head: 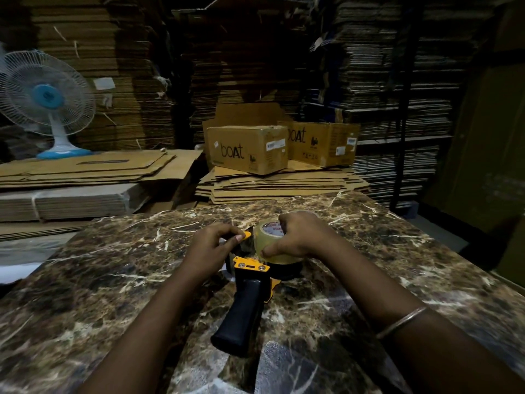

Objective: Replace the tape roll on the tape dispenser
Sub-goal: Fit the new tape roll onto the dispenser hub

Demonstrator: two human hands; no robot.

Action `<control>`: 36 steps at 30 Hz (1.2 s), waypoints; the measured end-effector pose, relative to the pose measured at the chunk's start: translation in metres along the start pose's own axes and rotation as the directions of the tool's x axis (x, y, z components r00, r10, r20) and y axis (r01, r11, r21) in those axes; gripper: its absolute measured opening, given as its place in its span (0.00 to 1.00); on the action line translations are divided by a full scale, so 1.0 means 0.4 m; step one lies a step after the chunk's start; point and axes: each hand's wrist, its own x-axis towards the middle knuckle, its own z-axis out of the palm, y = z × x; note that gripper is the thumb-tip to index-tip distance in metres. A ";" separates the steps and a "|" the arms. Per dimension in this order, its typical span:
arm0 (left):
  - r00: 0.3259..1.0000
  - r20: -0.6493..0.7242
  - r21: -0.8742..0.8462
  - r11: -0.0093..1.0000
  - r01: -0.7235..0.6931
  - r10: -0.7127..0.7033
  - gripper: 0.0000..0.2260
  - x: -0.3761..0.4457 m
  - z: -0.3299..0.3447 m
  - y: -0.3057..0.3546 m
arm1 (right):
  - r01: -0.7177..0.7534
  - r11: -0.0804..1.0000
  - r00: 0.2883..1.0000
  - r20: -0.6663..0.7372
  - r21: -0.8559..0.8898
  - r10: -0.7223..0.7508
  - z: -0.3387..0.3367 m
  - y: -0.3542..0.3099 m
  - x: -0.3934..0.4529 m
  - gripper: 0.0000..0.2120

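A yellow and black tape dispenser [250, 282] lies on the marble table [113, 280], its black handle pointing towards me. A clear tape roll [265, 237] with a red-printed core sits on the dispenser's wheel end. My right hand [298, 237] grips the roll, fingers curled over its top and thumb pressed on its side. My left hand [210, 248] pinches the dispenser's yellow front flap just left of the roll. The wheel under the roll is hidden.
Two "boat" cardboard boxes [247, 149] stand on flattened cartons beyond the table's far edge. More flat cartons lie stacked at the left, with a blue and white table fan [48, 100] on them. Tall cardboard stacks fill the background.
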 end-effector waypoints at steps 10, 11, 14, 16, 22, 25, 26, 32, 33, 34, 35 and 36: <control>0.998 0.017 0.067 0.996 -0.060 0.059 0.03 -0.006 -0.001 0.007 | 0.075 0.930 0.990 0.082 0.359 -0.111 0.010 0.051 -0.008 0.50; 0.997 0.021 0.079 0.994 -0.072 0.070 0.03 -0.007 -0.003 0.008 | 0.066 0.929 0.991 0.089 0.364 -0.105 0.011 0.049 -0.005 0.51; 0.997 0.018 0.072 0.994 -0.077 0.076 0.03 -0.009 -0.006 0.008 | -0.001 0.978 0.999 0.047 0.206 -0.009 0.020 0.020 0.000 0.56; 0.997 0.022 0.066 0.995 -0.076 0.075 0.03 -0.009 -0.006 0.007 | -0.058 0.986 0.998 -0.008 0.154 0.060 0.033 0.006 -0.004 0.57; 0.998 0.022 0.095 0.993 -0.069 0.067 0.04 -0.005 -0.001 0.007 | -0.071 0.994 0.996 -0.051 0.083 0.076 0.040 0.003 -0.015 0.52; 0.998 0.017 0.089 0.994 -0.070 0.068 0.04 -0.005 -0.001 0.005 | -0.028 0.992 0.998 0.053 0.124 0.022 0.020 0.018 -0.006 0.59; 0.997 0.014 0.092 0.993 -0.074 0.073 0.04 -0.005 0.000 0.006 | -0.021 0.991 0.997 0.074 0.132 0.011 0.015 0.020 -0.005 0.60; 0.998 0.007 0.087 0.994 -0.070 0.070 0.04 -0.003 0.002 0.004 | -0.081 0.996 0.996 -0.038 0.028 0.082 0.033 -0.008 -0.011 0.51; 0.997 0.003 0.088 0.993 -0.073 0.073 0.04 -0.004 0.004 0.004 | -0.082 0.996 0.995 -0.055 0.031 0.083 0.037 -0.010 -0.014 0.49; 0.997 -0.002 0.092 0.993 -0.076 0.077 0.04 -0.005 0.004 0.005 | -0.077 0.996 0.994 -0.072 0.038 0.079 0.040 -0.010 -0.016 0.47; 0.997 -0.006 0.097 0.992 -0.077 0.078 0.04 -0.005 0.004 0.005 | -0.069 0.997 0.993 -0.089 0.045 0.072 0.042 -0.009 -0.016 0.46; 0.997 -0.008 0.096 0.992 -0.077 0.078 0.04 -0.005 0.004 0.004 | -0.061 0.997 0.993 -0.102 0.054 0.066 0.044 -0.007 -0.017 0.44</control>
